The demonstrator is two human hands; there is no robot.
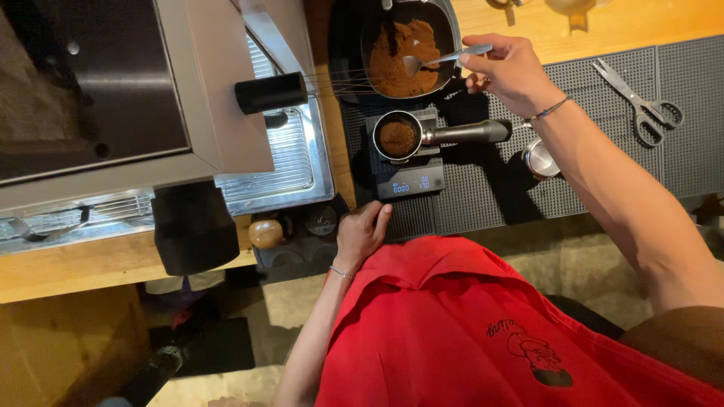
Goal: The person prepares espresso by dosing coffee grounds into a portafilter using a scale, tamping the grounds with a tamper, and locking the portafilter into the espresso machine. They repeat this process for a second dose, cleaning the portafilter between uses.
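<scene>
Right hand [507,71] pinches a spoon [441,59] by its handle, bowl resting in the ground coffee of the dark tray [446,22]. Just below, the portafilter [422,136] sits part-filled on the digital scale [411,181]. Left hand [360,235] rests loosely curled and empty on the surface edge [90,264]; small, level scoops suit careful dosing.

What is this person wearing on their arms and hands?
Both forearms are bare, with no gloves or long sleeves. The right hand has a thin dark cord bracelet at its wrist; the left hand has a fine silvery chain bracelet. A red apron with a dark printed drawing covers the front.
</scene>
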